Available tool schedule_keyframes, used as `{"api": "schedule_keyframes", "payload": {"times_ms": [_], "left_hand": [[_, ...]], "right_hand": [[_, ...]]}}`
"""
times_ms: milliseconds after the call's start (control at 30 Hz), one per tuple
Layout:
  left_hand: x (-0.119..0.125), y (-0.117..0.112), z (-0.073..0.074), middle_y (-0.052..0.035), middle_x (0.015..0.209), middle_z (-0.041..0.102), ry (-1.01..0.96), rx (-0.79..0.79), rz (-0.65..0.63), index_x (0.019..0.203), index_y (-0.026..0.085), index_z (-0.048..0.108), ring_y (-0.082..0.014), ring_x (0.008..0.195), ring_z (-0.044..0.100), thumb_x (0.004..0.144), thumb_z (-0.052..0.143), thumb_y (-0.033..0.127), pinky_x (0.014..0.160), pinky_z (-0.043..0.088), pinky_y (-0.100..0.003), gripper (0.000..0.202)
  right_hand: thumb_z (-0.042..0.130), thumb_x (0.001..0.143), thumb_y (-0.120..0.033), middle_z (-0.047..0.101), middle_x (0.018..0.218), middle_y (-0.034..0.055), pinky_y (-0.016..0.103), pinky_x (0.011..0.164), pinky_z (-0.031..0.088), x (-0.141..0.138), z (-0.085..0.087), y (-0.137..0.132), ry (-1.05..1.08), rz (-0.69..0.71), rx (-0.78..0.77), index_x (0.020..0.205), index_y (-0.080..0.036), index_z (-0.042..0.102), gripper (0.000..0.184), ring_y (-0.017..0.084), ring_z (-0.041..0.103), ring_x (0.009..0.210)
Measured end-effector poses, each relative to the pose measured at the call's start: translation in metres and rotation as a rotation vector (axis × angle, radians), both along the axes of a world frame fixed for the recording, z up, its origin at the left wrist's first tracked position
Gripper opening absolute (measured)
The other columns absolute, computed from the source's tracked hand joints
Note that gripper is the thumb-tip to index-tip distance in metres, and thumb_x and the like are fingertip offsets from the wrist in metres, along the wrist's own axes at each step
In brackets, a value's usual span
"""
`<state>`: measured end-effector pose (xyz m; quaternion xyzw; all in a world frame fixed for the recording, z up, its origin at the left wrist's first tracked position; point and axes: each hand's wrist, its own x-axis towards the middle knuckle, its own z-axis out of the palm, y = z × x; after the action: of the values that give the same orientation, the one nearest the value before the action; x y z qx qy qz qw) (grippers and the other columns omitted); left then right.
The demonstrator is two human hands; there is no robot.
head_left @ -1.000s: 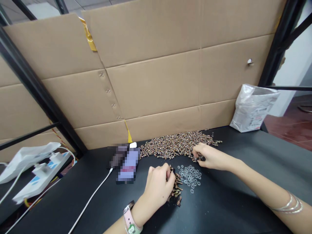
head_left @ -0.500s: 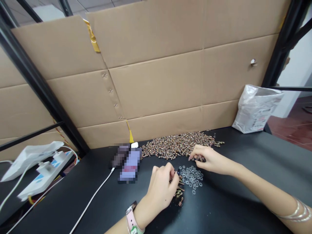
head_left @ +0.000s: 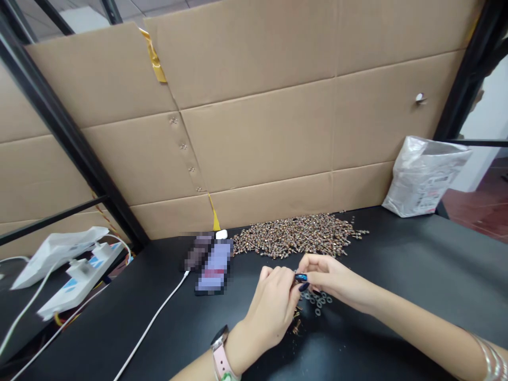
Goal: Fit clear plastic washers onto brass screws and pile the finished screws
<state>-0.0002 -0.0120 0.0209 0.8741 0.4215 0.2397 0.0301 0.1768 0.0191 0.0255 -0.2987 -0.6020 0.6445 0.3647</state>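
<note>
My left hand [head_left: 273, 299] and my right hand [head_left: 327, 278] meet above the black table, fingertips pinched together. Whatever sits between their fingers is too small and too covered to make out. Under and just right of them lie translucent ring washers [head_left: 319, 300], partly hidden by my right hand. A small group of brassy screws [head_left: 297, 324] lies below my left hand, mostly covered by it. Farther back, against the cardboard, spreads a large heap of similar screws [head_left: 293, 235].
Two blurred phone-like objects, one dark [head_left: 199, 251] and one lilac [head_left: 215, 267], lie at left with a white cable [head_left: 154, 320]. A white power strip [head_left: 81, 280] stands far left. A clear plastic bag [head_left: 428, 177] stands back right, beside the cardboard wall [head_left: 257, 137].
My right hand has moved from the front edge of the screw heap, left and toward me, to meet my left hand. It now covers part of the washers.
</note>
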Motion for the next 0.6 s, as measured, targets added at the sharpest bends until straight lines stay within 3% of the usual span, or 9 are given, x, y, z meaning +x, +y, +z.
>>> {"api": "schedule_keyframes", "payload": {"times_ms": [167, 267, 333, 433, 600], "left_hand": [[0.0, 0.0, 0.001, -0.0011, 0.079, 0.05, 0.013, 0.028, -0.029, 0.079, 0.019, 0.039, -0.0158, 0.071, 0.042, 0.096, 0.021, 0.019, 0.071, 0.032, -0.032, 0.024], [0.001, 0.0, 0.001, -0.0019, 0.078, 0.05, 0.054, 0.048, -0.022, 0.079, 0.019, 0.04, -0.0162, 0.071, 0.043, 0.095, 0.022, 0.019, 0.07, 0.032, -0.032, 0.024], [0.001, 0.0, 0.0, -0.0023, 0.08, 0.052, 0.088, 0.06, -0.044, 0.081, 0.019, 0.042, -0.0165, 0.073, 0.044, 0.095, 0.024, 0.02, 0.069, 0.032, -0.032, 0.023], [0.001, 0.001, -0.002, -0.0023, 0.081, 0.053, 0.112, 0.074, -0.078, 0.082, 0.019, 0.043, -0.0166, 0.073, 0.044, 0.095, 0.024, 0.02, 0.069, 0.032, -0.033, 0.023], [0.002, -0.002, -0.001, -0.0022, 0.074, 0.051, 0.054, 0.077, -0.059, 0.076, 0.019, 0.041, -0.0166, 0.071, 0.044, 0.095, 0.021, 0.019, 0.069, 0.031, -0.034, 0.028]], "right_hand": [[0.06, 0.079, -0.041, 0.048, 0.067, -0.0041, 0.022, 0.054, 0.033, 0.0, -0.002, 0.0, -0.056, -0.081, 0.093, 0.08, -0.018, 0.047, 0.027, 0.009, 0.042, 0.056], [0.048, 0.085, -0.05, 0.041, 0.063, -0.0049, 0.022, 0.053, 0.031, -0.003, -0.007, -0.002, -0.122, -0.156, 0.187, 0.07, -0.019, 0.041, 0.035, 0.009, 0.037, 0.055], [0.042, 0.088, -0.051, 0.039, 0.063, -0.0042, 0.023, 0.054, 0.031, -0.007, -0.013, -0.005, -0.158, -0.134, 0.226, 0.066, -0.019, 0.039, 0.039, 0.01, 0.035, 0.057], [0.039, 0.089, -0.052, 0.037, 0.06, -0.0045, 0.022, 0.049, 0.029, -0.013, -0.02, -0.009, -0.165, -0.072, 0.176, 0.065, -0.019, 0.039, 0.04, 0.01, 0.033, 0.053], [0.038, 0.089, -0.053, 0.032, 0.058, -0.006, 0.021, 0.046, 0.027, -0.017, -0.022, -0.017, -0.09, -0.096, 0.156, 0.067, -0.02, 0.036, 0.04, 0.009, 0.029, 0.05]]}}
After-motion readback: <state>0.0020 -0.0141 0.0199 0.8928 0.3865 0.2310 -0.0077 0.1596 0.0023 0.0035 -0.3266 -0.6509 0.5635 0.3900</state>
